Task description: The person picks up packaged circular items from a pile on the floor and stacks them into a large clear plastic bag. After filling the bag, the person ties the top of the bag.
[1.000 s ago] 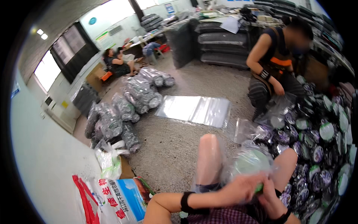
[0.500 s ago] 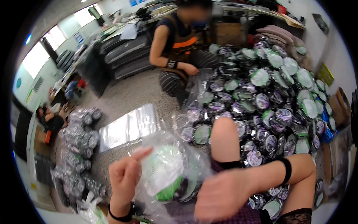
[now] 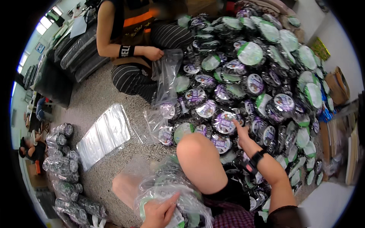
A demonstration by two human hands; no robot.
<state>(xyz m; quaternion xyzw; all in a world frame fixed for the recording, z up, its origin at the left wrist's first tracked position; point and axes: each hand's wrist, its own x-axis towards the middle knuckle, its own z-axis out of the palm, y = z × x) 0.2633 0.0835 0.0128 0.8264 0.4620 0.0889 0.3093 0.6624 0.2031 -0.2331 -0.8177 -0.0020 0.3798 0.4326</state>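
Observation:
In my lap lies a clear plastic bag [image 3: 171, 192] with several round green-and-black packs inside. My left hand [image 3: 161, 210] is closed on the crumpled top of this bag, its index finger lying along the plastic. My right hand [image 3: 242, 133] reaches into the pile ahead, fingers stretched and apart, at the edge of a round purple-and-white labelled pack [image 3: 224, 123]. That pack lies among many like it, wrapped in shiny clear film; some show green-and-white faces instead.
A co-worker [image 3: 129, 41] sits cross-legged at the far left, one hand on a clear bag [image 3: 167, 76]. Flat plastic bags [image 3: 104, 135] lie stacked on the speckled floor. Filled rolls of packs [image 3: 62, 163] are heaped at the left. A brown carton [image 3: 337, 85] stands far right.
My right hand has left the bag and moved forward and right onto the pile. The bag with my left hand is lower in view. The whole view has turned right and down.

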